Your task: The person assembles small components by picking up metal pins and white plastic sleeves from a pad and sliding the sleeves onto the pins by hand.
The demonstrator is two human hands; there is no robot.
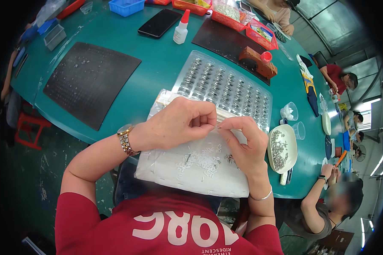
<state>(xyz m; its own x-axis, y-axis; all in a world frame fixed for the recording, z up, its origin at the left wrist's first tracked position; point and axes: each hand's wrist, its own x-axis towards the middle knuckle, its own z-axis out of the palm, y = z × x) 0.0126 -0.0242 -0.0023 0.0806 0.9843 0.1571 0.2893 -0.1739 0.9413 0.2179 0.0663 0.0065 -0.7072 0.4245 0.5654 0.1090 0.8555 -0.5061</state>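
Observation:
My left hand (178,122), with a watch (125,139) at its wrist, is closed in a pinch over a white padded board (151,168). Close against its fingertips, my right hand (247,144) also pinches, a bracelet (261,194) on that wrist. Something tiny and thin shows between the two sets of fingertips; its kind is too small to tell. Below the hands, a scatter of small white pieces (206,161) lies on the board. A few small brownish bits (230,158) sit near my right palm. Behind the hands stands a clear tray (195,57) with rows of shiny metal parts.
Right of the board is a pale dish (290,149) of small metal pieces, near clear cups (299,131). A black mat (93,80), phone (159,23), glue bottle (181,32) and brown block (257,61) lie around. Co-workers sit along the table, one nearby at right (315,212).

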